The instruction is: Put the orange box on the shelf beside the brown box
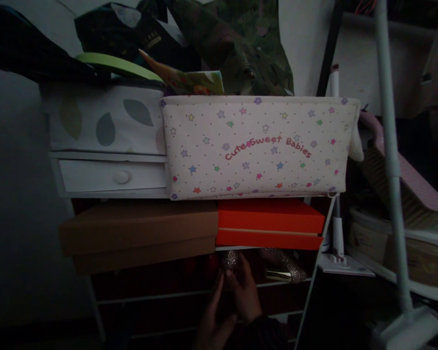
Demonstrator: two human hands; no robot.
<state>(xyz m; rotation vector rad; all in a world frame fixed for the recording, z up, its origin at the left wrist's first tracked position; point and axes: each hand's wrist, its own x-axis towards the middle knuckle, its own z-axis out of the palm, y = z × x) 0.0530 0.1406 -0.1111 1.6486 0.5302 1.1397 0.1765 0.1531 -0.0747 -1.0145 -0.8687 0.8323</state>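
A glittery shoe [230, 258] stands on a dim shelf below the boxes, only part of it showing. My right hand [247, 291] is around its near side, with the index finger along the right and the thumb in front. Just left of that, my left hand [214, 311] reaches up with straight fingers, their tips close by the shoe, thumb held apart; whether they touch it is too dark to tell. Another glittery shoe with a shiny gold heel [278, 275] lies to the right on the same shelf. Dark red shoes [209, 265] are faintly visible at left.
Above sit a brown shoebox [142, 231] and an orange shoebox [270, 226], both jutting over the shelf. A star-patterned fabric bin [257, 165] rests higher up, beside a white drawer [113, 176]. On the right stand a pale pole [389, 146] and a pink brush [412, 180].
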